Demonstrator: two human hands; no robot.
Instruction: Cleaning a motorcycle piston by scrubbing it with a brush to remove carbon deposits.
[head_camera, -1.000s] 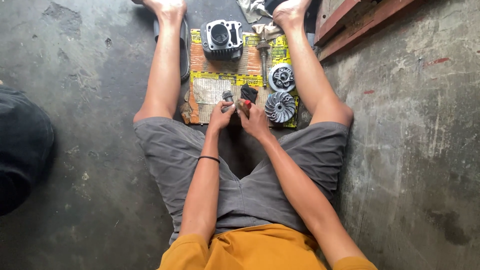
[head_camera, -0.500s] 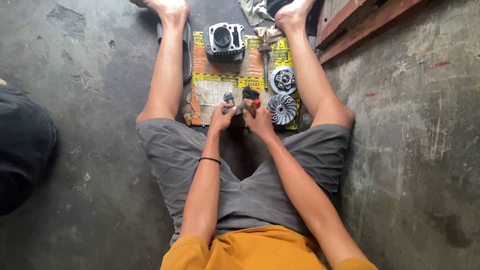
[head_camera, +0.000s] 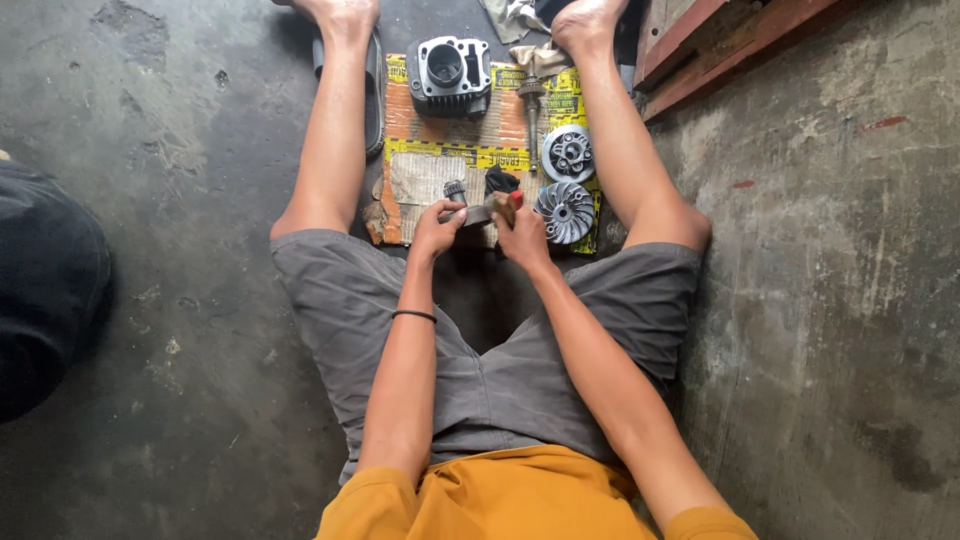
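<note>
The person sits on a concrete floor (head_camera: 180, 200) with legs spread, and between the legs lies a flattened card sheet (head_camera: 440, 135), orange and yellow, which carries all the parts; at its far edge, towards the left corner, stands a grey finned cylinder block (head_camera: 447, 72), bore up; along its right edge lie 2 round parts, a hub (head_camera: 568, 153) farther off and a finned pulley face (head_camera: 565, 211) nearer; between block and hub a thin shaft (head_camera: 532, 115) lies with its long axis running from far edge to near edge; a crumpled rag (head_camera: 535, 55) sits at the far right corner. Both hands meet over the near edge of the sheet, about its middle; the left hand (head_camera: 436, 232) has its fingers curled around a small grey metal piece (head_camera: 478, 213), which lies crosswise, its long axis running left to right from that hand towards the other; the right hand (head_camera: 523, 235) is closed on a tool with a red handle (head_camera: 514, 199), whose working end I cannot make out; the piece sits just ahead of the fingertips of both hands, touching the left, with the right just beside it; a small gear (head_camera: 456, 189) and a dark lump (head_camera: 500, 180) lie just beyond the hands; the pulley face is nearest the right hand.
</note>
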